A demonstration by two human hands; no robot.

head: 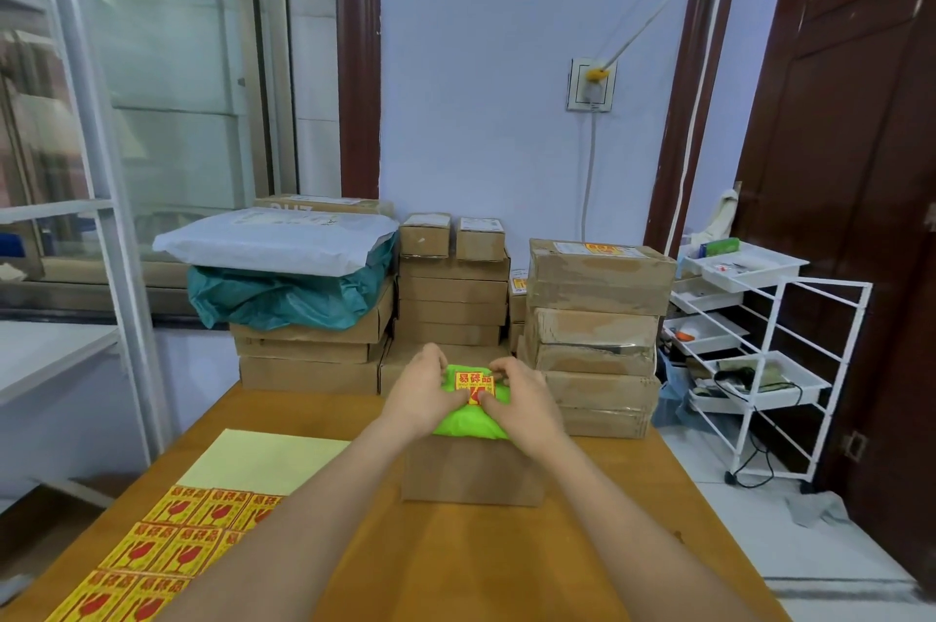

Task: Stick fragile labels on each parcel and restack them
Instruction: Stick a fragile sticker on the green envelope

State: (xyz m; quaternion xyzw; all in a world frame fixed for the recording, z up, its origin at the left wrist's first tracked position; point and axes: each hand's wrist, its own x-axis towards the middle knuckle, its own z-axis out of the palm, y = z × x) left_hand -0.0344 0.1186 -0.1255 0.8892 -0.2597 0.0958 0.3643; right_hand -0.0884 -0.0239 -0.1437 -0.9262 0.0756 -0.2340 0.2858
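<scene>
Together, left hand and right hand press the fragile label flat onto the green parcel.

A bright green plastic-wrapped parcel lies atop a brown cardboard box. A yellow-and-red fragile label sits on its top.

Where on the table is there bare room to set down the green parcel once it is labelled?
Bare wood lies right of the cardboard box, up to the table edge, and in front of it between the forearms. The left is taken by the label sheet. The back is crowded with parcel stacks. Both hands press the green parcel.
</scene>
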